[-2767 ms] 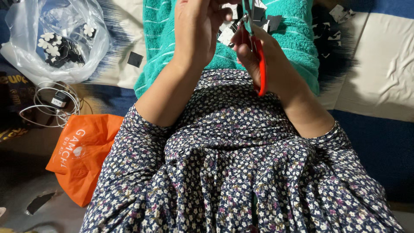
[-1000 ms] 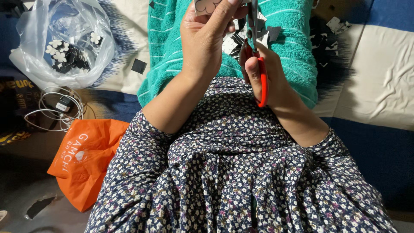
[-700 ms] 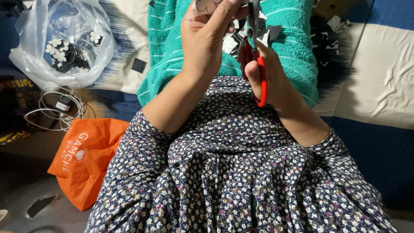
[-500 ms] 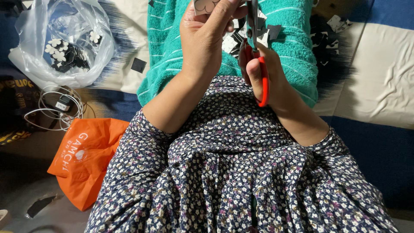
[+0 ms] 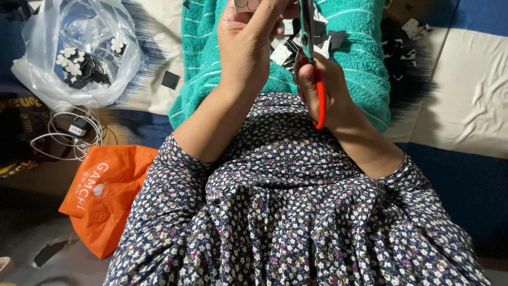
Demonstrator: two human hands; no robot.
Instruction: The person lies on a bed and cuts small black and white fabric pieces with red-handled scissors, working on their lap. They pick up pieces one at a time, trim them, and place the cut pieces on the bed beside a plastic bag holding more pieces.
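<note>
While hands stay raised, left hand pinches paper piece, right hand grips scissors (unchanged)

Home setting: cushioned blue-and-cream mattress, teal towel, orange bag, coiled charger cable on floor.

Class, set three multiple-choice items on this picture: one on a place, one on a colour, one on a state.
1. Where does the orange bag lie?
A. lower left, beside the lap
B. on the teal towel
C. inside the clear bag

2. What colour are the scissors' handles?
A. blue
B. red
C. white

3. What is the right hand doing?
A. lying flat
B. pointing
C. gripping the scissors

Key: A, the orange bag lies lower left; B, the scissors show red; C, the right hand wraps them.
</note>
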